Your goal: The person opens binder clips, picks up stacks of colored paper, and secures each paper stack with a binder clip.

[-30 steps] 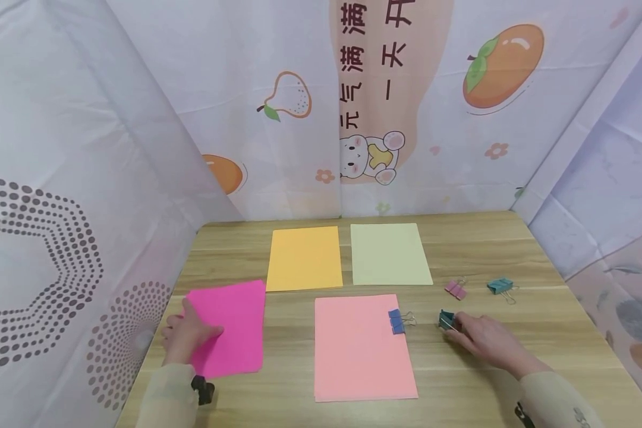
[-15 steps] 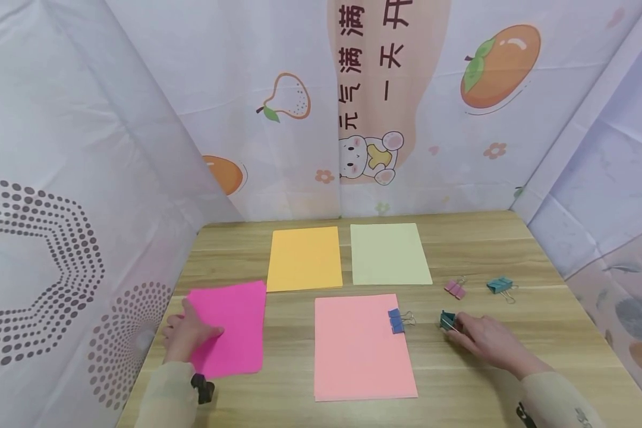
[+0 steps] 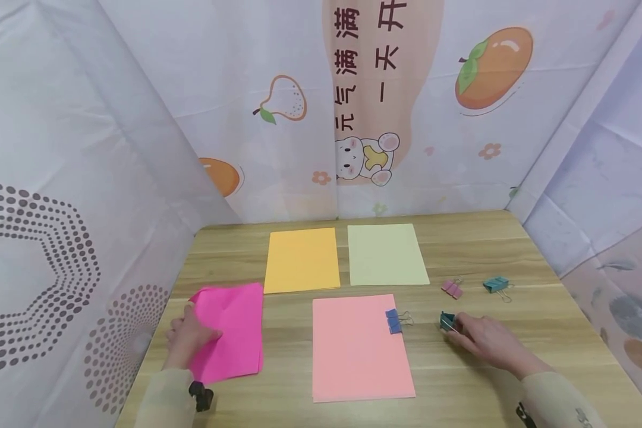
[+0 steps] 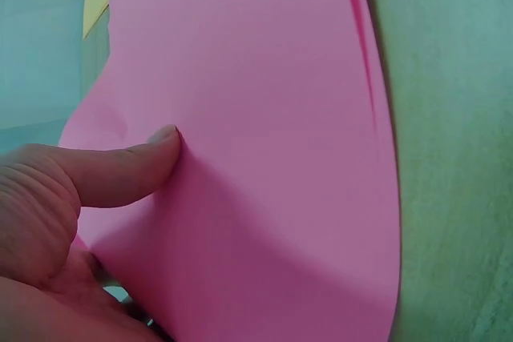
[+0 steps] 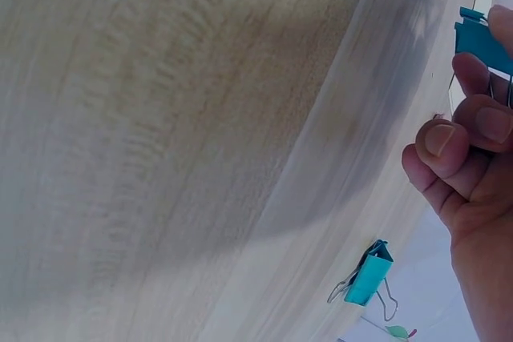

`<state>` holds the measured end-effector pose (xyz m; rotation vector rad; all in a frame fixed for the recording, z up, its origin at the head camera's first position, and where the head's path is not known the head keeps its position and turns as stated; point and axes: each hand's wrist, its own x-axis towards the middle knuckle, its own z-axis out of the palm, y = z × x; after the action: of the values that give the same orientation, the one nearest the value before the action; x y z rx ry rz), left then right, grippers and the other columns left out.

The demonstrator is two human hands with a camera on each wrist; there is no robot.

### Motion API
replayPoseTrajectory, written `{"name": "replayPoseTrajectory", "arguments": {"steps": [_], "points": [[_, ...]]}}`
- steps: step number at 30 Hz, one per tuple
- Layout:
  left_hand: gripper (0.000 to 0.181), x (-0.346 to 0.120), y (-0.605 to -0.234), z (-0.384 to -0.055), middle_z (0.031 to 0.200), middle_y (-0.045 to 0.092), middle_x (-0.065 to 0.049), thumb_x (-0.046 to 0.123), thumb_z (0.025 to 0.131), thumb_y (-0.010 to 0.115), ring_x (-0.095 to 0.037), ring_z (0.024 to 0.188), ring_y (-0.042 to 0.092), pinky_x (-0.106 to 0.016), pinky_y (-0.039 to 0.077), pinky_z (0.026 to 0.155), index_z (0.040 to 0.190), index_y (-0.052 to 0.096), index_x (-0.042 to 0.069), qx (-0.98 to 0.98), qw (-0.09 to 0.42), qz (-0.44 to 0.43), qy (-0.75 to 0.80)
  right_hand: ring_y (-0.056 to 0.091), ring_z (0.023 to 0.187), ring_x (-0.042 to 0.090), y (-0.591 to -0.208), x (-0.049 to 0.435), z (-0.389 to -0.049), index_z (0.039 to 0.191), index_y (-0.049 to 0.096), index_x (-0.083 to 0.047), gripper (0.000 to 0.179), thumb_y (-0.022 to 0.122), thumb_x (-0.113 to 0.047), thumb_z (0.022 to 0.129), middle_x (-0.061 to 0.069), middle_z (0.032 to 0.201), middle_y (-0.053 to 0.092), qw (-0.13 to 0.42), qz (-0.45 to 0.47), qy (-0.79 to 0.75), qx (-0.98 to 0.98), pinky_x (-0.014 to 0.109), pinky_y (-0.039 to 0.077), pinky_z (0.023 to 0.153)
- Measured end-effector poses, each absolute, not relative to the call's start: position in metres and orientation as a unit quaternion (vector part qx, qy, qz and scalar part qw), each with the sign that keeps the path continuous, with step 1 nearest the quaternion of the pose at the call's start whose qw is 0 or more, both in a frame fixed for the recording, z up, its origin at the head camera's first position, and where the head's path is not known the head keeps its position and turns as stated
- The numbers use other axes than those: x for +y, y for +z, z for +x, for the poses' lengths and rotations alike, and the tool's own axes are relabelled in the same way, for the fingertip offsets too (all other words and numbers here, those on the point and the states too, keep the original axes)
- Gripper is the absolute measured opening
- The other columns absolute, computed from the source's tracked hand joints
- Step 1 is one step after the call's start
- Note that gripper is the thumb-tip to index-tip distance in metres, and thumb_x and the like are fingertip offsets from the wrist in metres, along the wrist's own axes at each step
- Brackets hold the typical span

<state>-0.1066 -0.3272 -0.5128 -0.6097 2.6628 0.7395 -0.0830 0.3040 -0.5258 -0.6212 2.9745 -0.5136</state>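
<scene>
At the table's left, my left hand (image 3: 187,339) grips a stack of hot-pink paper (image 3: 235,333) by its left side. In the left wrist view the thumb lies on top of the paper (image 4: 264,102), with the other fingers beneath its edge. The stack bows upward there, and its sheets part slightly along the far edge. On the right, my right hand (image 3: 484,340) pinches a dark teal binder clip (image 3: 447,321) low over the wood. The right wrist view shows this clip (image 5: 481,44) between thumb and forefinger, its other fingers curled.
Salmon-pink paper (image 3: 358,356) lies mid-table with a blue binder clip (image 3: 393,321) on its right edge. Behind are orange paper (image 3: 302,261) and pale green paper (image 3: 387,255). A pink clip (image 3: 452,289) and another teal clip (image 3: 496,285) rest at right. Printed curtains (image 3: 278,178) border the table.
My left hand has bent the hot-pink paper up at its left side, and the stack's near edge has shifted slightly. My right hand stays in place with the teal binder clip.
</scene>
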Motion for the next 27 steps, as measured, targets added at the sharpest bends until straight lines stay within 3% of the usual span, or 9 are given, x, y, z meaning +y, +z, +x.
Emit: {"name": "replayPoseTrajectory", "arguments": {"steps": [7, 20, 23, 27], "points": [[0.124, -0.324, -0.51, -0.107, 0.126, 0.014, -0.054, 0.021, 0.074, 0.085, -0.071, 0.115, 0.027, -0.076, 0.031, 0.096, 0.157, -0.003, -0.005, 0.926, 0.136, -0.222, 0.275, 0.037, 0.056, 0.001, -0.525, 0.303, -0.082, 0.085, 0.052, -0.021, 0.026, 0.07, -0.036, 0.096, -0.016, 0.064, 0.043, 0.037, -0.198, -0.171, 0.964, 0.022, 0.033, 0.052], [0.143, -0.336, -0.519, -0.097, 0.126, 0.015, -0.052, 0.05, 0.068, 0.092, -0.062, 0.114, 0.028, -0.072, 0.033, 0.095, 0.155, -0.008, -0.004, 0.917, 0.148, -0.243, 0.28, 0.036, 0.056, 0.0, -0.525, 0.301, -0.083, 0.085, 0.052, -0.021, 0.026, 0.071, -0.035, 0.096, -0.017, 0.065, 0.042, 0.034, -0.205, -0.171, 0.963, 0.022, 0.033, 0.052], [0.141, -0.339, -0.52, -0.096, 0.127, 0.015, -0.053, 0.052, 0.071, 0.089, -0.063, 0.114, 0.029, -0.073, 0.034, 0.094, 0.155, -0.01, -0.005, 0.918, 0.146, -0.236, 0.285, 0.036, 0.056, 0.0, -0.525, 0.3, -0.083, 0.084, 0.053, -0.021, 0.025, 0.071, -0.034, 0.096, -0.017, 0.065, 0.043, 0.032, -0.206, -0.173, 0.963, 0.022, 0.033, 0.051], [0.122, -0.344, -0.517, -0.097, 0.131, 0.013, -0.056, 0.043, 0.086, 0.076, -0.068, 0.118, 0.029, -0.075, 0.036, 0.097, 0.153, -0.01, -0.011, 0.915, 0.136, -0.234, 0.3, 0.036, 0.056, -0.001, -0.526, 0.3, -0.083, 0.084, 0.053, -0.021, 0.025, 0.072, -0.034, 0.096, -0.016, 0.065, 0.043, 0.031, -0.208, -0.174, 0.962, 0.022, 0.033, 0.051]]}}
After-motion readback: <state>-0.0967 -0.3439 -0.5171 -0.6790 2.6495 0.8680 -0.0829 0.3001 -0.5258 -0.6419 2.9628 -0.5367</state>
